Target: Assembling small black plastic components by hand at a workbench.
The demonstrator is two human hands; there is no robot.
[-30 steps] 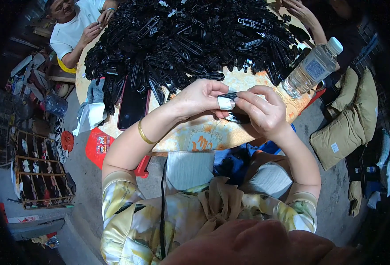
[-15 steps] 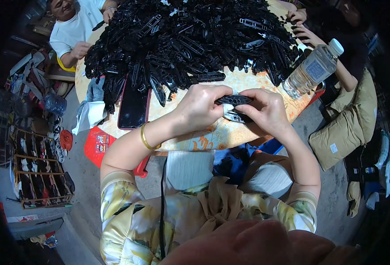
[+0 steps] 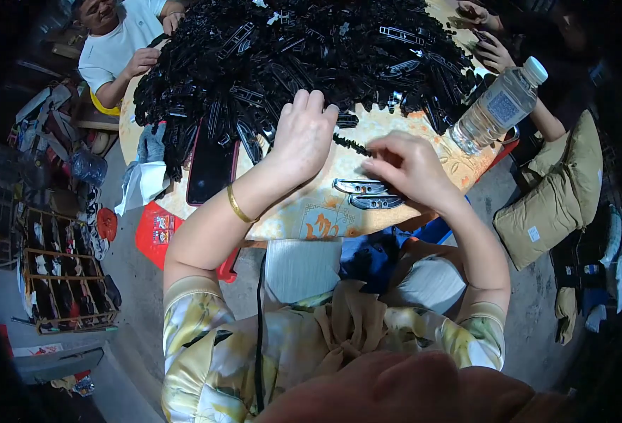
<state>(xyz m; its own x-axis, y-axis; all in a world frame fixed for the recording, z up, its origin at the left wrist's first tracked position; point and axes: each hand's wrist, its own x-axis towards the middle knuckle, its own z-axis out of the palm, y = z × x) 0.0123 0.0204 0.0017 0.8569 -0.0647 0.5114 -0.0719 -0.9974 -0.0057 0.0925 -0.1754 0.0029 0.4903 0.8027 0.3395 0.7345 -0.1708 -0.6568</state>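
A big heap of black plastic parts covers the far half of a round patterned table. My left hand lies palm down at the heap's near edge, fingers slightly apart and touching the black parts; I see nothing held in it. My right hand hovers over the table's near side, fingertips pointing left, just above two flat grey-and-black parts that lie side by side on the table. A short toothed black strip lies between my hands.
A black phone lies left of my left hand. A plastic water bottle stands at the table's right edge. Another person in white sits at far left, another's hands work at far right. Wooden crate on the floor, left.
Both hands were together gripping a small dark part. They have since parted: the left moved up to the heap, and the part now lies on the table under the right hand.
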